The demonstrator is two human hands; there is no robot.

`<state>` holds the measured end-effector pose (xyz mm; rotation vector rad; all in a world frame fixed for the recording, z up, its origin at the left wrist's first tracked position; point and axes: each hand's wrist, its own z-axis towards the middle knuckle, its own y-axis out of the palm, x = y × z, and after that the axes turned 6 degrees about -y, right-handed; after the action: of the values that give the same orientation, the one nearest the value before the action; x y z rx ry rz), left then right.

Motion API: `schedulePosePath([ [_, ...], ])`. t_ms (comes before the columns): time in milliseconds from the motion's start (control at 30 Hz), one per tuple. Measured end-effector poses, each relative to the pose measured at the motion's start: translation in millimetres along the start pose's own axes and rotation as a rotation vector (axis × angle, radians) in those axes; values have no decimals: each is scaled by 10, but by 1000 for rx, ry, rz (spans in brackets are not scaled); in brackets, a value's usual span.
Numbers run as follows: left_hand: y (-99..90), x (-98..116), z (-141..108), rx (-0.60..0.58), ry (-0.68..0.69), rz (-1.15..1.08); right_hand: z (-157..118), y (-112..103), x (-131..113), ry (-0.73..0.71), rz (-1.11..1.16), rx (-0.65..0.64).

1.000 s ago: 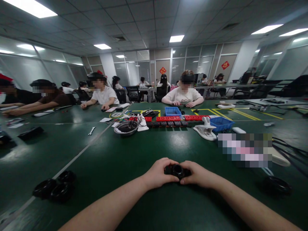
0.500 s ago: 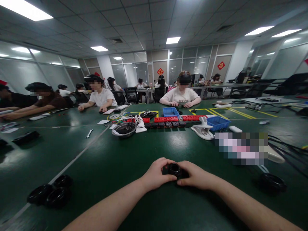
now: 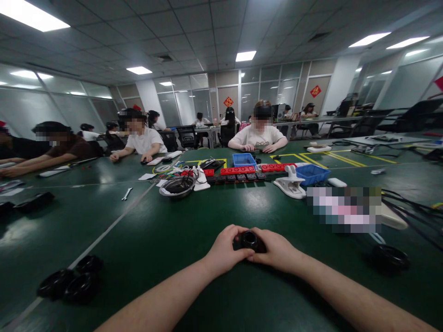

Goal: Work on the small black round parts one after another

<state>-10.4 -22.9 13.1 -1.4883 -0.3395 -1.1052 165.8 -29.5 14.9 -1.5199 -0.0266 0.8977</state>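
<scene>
Between my two hands, low in the middle of the head view, is a black part with a round, ring-like opening (image 3: pixel 249 239) facing up. My left hand (image 3: pixel 226 246) is closed round its left side, thumb along the near edge. From the other side my right hand (image 3: pixel 275 247) grips it, and the two thumbs nearly meet in front. The fingers cover most of the part, so its exact kind does not show. At the lower left lie three black ring-shaped parts (image 3: pixel 83 287), touching one another. Another black ring (image 3: pixel 390 257) lies to the right.
On the green table (image 3: pixel 187 221) ahead stand a metal bowl (image 3: pixel 177 193) with black items, a white clamp (image 3: pixel 290 186), a blue tray (image 3: pixel 312 175) and a row of red blocks (image 3: pixel 237 169). A wrench (image 3: pixel 127 194) lies left. Co-workers sit across the table.
The right thumb and fingers have shifted slightly left, closer round the black part. The whole view has moved a little; both hands still hold the part.
</scene>
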Motion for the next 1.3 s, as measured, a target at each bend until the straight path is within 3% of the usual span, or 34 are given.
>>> schedulePosePath([
  [100,-57,14,-8,-94,58,0,-17,-87,46,-107,144,-117],
  [233,-82,16,-13,-97,77,13,-17,-137,117,-125,297,-196],
  [367,-38,23,-16,-43,63,22,4,-72,124,-51,259,-146],
  [533,54,21,-17,123,-43,62,41,86,40,115,-72,37],
  [600,52,12,-13,133,-39,64,38,114,-4,124,-163,68],
  [833,-128,11,6,-114,125,53,-44,-65,-21,-107,48,-46],
  [967,-155,44,0,-155,120,64,-47,-145,51,-133,175,-123],
  [1100,-110,60,-6,-92,59,88,-7,-78,86,-84,173,-97],
  [1300,-25,31,1,73,-57,159,20,104,-5,99,-65,86],
])
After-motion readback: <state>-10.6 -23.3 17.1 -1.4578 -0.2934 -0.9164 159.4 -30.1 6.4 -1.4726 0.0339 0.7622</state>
